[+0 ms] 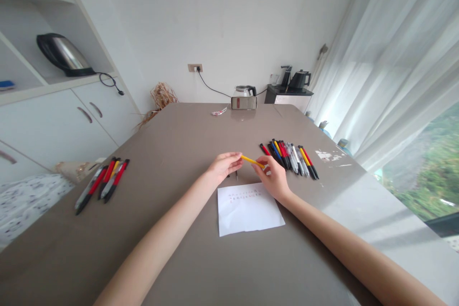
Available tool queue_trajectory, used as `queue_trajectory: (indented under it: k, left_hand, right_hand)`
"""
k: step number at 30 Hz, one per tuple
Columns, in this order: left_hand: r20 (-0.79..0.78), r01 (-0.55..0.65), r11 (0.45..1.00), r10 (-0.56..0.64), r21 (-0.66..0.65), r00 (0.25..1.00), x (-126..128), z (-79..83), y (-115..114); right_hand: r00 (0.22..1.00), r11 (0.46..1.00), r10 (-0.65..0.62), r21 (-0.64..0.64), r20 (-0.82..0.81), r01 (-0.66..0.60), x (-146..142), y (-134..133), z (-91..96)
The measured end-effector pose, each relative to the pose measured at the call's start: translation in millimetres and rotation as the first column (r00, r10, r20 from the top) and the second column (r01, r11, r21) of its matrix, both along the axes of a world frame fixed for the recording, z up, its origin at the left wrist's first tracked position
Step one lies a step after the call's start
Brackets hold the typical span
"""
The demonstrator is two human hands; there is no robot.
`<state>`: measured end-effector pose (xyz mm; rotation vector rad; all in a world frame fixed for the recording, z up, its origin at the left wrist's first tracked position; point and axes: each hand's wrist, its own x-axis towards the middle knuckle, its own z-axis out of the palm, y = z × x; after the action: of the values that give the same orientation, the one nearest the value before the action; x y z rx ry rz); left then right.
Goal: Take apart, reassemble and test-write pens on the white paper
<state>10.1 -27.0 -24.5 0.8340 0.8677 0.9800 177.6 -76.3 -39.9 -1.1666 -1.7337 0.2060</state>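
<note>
A yellow pen [251, 160] is held nearly level between my hands, just above the table past the top edge of the paper. My left hand [225, 164] pinches its left end, fingers closed. Round the right end close the fingers of my right hand [271, 176], which hide that tip. Below the hands lies a white sheet of paper [248, 213] with a few lines of small reddish writing near its top. A thin dark piece [236, 175] shows on the table under my left fingers, too small to make out.
A row of several pens [289, 157] lies right of my right hand; another group of pens [103, 181] is at the table's left. A glass pot on a metal base [244, 100] stands at the far edge, beside a crumpled wrapper [219, 112]. White scraps [330, 155] lie at right.
</note>
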Motion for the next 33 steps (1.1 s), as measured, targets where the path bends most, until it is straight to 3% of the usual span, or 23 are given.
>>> queue_trajectory:
  k: [6, 14, 19, 21, 24, 28, 33]
  left_hand:
    - [-0.013, 0.093, 0.995, -0.093, 0.02, 0.996, 4, 0.6, -4]
    - [0.001, 0.08, 0.997, -0.08, 0.021, 0.997, 2, 3.1, -4]
    - [-0.185, 0.033, 0.992, -0.009, 0.124, 0.983, 4, 0.7, -2]
    - [-0.342, 0.03, 0.971, 0.055, 0.239, 0.938, 5, -0.9, -1]
    - [-0.571, 0.136, 0.9, 0.141, 0.413, 0.809, 5, -1.1, -3]
    - [-0.668, 0.201, 0.791, 0.316, 0.577, 0.674, 7, 2.0, -12]
    - [-0.734, 0.2, 0.802, 0.374, 0.563, 0.567, 10, 0.3, -18]
  right_hand:
    - [0.994, 0.999, 0.015, 0.035, 0.11, -0.019, 0, 0, 0.0]
    - [0.987, 0.996, 0.046, 0.07, 0.155, -0.057, 0, 0, 0.6]
    - [0.988, 0.997, 0.014, 0.071, 0.156, -0.026, 0, 0, 0.0]
    - [0.988, 0.998, -0.005, 0.064, 0.156, -0.005, 0, -1, 1.0]
    - [0.987, 0.999, -0.021, 0.051, 0.16, 0.013, -1, -1, 2.5]
    - [0.988, 0.998, -0.036, 0.054, 0.153, 0.029, -1, -1, 2.4]
    - [0.987, 0.997, -0.053, 0.059, 0.152, 0.045, -1, 0, 1.0]
